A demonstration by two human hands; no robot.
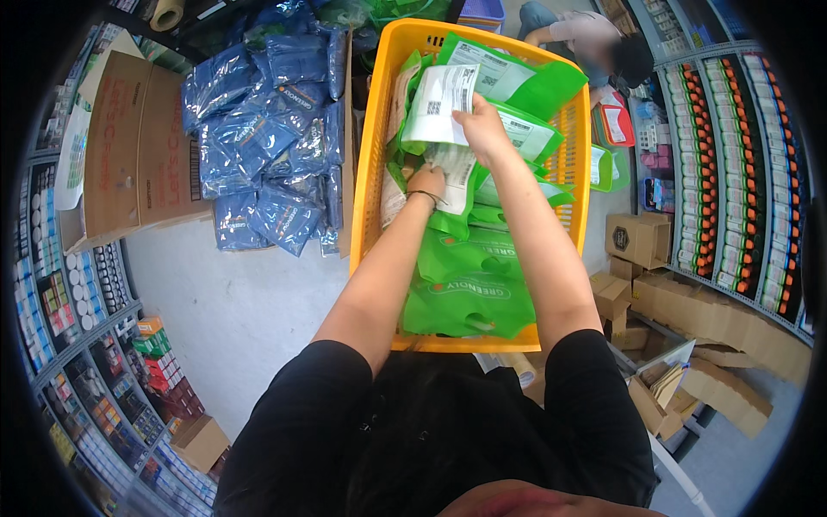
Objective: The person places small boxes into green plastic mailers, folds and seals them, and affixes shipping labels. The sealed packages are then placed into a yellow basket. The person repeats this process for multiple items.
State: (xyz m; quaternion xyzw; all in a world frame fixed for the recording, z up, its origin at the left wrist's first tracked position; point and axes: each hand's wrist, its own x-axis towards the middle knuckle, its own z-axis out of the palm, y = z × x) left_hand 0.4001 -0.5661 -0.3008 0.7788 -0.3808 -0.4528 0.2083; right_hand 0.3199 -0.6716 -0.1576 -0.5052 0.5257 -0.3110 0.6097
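Note:
A yellow plastic basket (364,213) stands before me, filled with green bags that bear white printed labels. My right hand (486,132) grips the edge of a green bag with a white label (439,106), thumb on top, and holds it tilted over the others. Just below it, my left hand (426,183) reaches in among the bags, touching another labelled packet (460,184). Its fingertips are partly hidden, so its grip is unclear. Closer to me lie flat green bags (471,294) with die-cut handles and printed lettering. More labelled green bags (530,132) lean along the basket's right side.
Blue folded items in clear plastic (258,136) are heaped left of the basket, beside a large cardboard box (129,142). Stocked shelves (723,174) rise on both sides. Another person (575,39) crouches beyond the basket's far right corner. Cardboard boxes (636,239) lie at right.

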